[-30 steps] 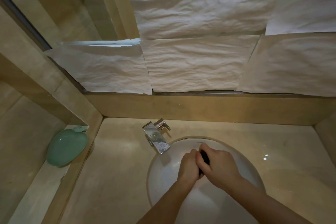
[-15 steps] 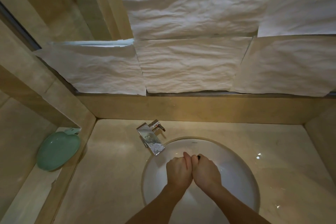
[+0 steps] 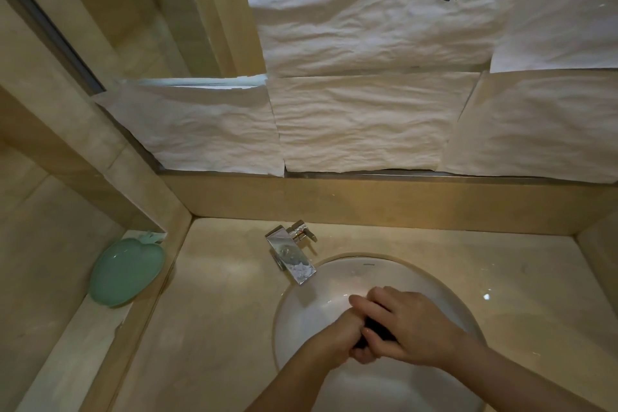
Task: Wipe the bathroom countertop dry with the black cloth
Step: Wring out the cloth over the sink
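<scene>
Both my hands are clasped together over the white sink basin [image 3: 337, 281]. My left hand [image 3: 337, 334] and my right hand [image 3: 411, 324] squeeze a bunched black cloth [image 3: 376, 331] between them; only a dark strip of it shows between the fingers. The right hand lies over the left one. The beige stone countertop [image 3: 214, 311] surrounds the basin, with a bright wet glint on its right side [image 3: 486, 296].
A chrome faucet [image 3: 291, 252] stands at the basin's back left rim. A green apple-shaped soap dish [image 3: 127, 273] sits on a lower ledge to the left. Crumpled white paper sheets [image 3: 361, 124] cover the mirror above the backsplash. Side walls close in left and right.
My hands went from fists side by side to the right hand wrapped over the left, twisting around the cloth. The view shifted slightly.
</scene>
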### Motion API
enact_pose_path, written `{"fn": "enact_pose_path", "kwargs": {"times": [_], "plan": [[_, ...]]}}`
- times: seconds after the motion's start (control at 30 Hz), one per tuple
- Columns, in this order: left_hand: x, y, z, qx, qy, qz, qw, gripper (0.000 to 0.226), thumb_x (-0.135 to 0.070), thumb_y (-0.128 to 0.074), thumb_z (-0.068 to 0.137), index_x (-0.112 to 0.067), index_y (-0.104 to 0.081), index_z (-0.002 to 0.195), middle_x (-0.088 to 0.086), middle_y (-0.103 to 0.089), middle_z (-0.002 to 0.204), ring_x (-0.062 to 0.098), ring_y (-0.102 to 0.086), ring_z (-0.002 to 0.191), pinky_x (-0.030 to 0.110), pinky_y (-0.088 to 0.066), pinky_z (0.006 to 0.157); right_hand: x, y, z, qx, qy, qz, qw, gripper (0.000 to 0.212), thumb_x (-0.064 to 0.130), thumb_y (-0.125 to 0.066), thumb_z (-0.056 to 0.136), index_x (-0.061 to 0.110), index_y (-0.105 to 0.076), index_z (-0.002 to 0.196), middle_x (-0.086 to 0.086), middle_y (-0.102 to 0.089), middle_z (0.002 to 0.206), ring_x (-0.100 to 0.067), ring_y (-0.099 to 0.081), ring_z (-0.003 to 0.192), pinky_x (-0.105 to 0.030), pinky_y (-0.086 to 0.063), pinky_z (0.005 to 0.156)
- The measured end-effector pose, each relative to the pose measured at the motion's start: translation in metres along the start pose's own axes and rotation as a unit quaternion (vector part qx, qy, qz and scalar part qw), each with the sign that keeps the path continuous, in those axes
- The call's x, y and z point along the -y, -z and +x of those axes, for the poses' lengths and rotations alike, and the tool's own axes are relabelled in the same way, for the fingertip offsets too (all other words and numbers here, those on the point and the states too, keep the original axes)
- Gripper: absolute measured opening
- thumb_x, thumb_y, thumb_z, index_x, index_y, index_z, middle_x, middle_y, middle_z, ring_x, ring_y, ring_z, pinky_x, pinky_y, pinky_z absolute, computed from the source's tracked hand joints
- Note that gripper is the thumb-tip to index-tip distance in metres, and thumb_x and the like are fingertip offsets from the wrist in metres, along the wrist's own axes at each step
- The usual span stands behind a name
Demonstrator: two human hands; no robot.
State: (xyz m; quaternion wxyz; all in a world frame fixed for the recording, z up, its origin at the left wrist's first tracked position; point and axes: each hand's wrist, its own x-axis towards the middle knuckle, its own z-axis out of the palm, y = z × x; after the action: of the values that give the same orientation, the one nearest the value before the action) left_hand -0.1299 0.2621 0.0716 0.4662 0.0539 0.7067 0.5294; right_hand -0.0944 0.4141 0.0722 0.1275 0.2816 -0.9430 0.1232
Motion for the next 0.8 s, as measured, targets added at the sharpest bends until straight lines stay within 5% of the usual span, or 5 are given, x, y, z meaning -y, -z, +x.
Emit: {"fn": "enact_pose_path", "kwargs": {"times": [0.13, 0.27, 0.43, 0.63, 0.8], "plan": [[0.000, -0.006, 0.005, -0.095, 0.028, -0.054, 0.994, 0.045, -0.024, -0.025, 0.098, -0.020, -0.045, 0.058, -0.003, -0.040, 0.043, 0.009, -0.033, 0.037, 0.021, -0.022, 0.040, 0.002, -0.002, 0.018, -0.019, -0.109, -0.037, 0.993, 0.028, 0.037, -0.045, 0.089, 0.020, -0.047, 0.068, 0.008, -0.046, 0.051, -0.011, -0.035, 0.039, -0.026, -0.026, 0.036], [0.003, -0.008, 0.011, -0.218, 0.058, -0.036, 0.974, 0.035, -0.015, -0.037, 0.096, -0.016, -0.044, 0.062, -0.002, -0.044, 0.048, 0.011, -0.039, 0.043, 0.023, -0.030, 0.042, 0.011, -0.012, 0.026, 0.039, -0.220, -0.022, 0.974, 0.028, 0.034, -0.040, 0.085, 0.024, -0.033, 0.060, 0.004, -0.041, 0.037, -0.012, -0.021, 0.033, -0.020, -0.008, 0.039], [0.021, -0.015, 0.020, -0.351, 0.006, -0.065, 0.934, 0.031, -0.020, -0.042, 0.103, -0.022, -0.050, 0.073, -0.004, -0.053, 0.072, 0.012, -0.050, 0.068, 0.032, -0.048, 0.068, 0.019, -0.013, 0.036, 0.138, -0.327, 0.013, 0.935, 0.035, 0.040, -0.033, 0.098, 0.021, -0.048, 0.073, 0.001, -0.063, 0.069, -0.021, -0.055, 0.061, -0.032, -0.034, 0.056], [0.028, -0.023, 0.035, -0.416, -0.100, 0.081, 0.900, 0.058, -0.037, -0.013, 0.092, -0.002, -0.050, 0.066, 0.011, -0.054, 0.058, 0.032, -0.057, 0.065, 0.037, -0.031, 0.060, 0.021, -0.003, 0.044, 0.180, -0.364, 0.003, 0.914, 0.046, 0.039, -0.030, 0.101, 0.026, -0.036, 0.058, 0.006, -0.044, 0.063, -0.020, -0.048, 0.069, -0.031, -0.035, 0.064], [0.030, -0.014, 0.045, -0.416, -0.171, 0.246, 0.859, 0.053, -0.025, -0.031, 0.092, -0.010, -0.048, 0.045, 0.003, -0.044, 0.035, 0.020, -0.042, 0.032, 0.023, -0.020, 0.041, 0.012, -0.015, 0.031, 0.197, -0.440, 0.053, 0.875, 0.044, 0.041, -0.027, 0.102, 0.025, -0.049, 0.068, 0.005, -0.053, 0.075, -0.019, -0.058, 0.083, -0.030, -0.038, 0.068]]}}
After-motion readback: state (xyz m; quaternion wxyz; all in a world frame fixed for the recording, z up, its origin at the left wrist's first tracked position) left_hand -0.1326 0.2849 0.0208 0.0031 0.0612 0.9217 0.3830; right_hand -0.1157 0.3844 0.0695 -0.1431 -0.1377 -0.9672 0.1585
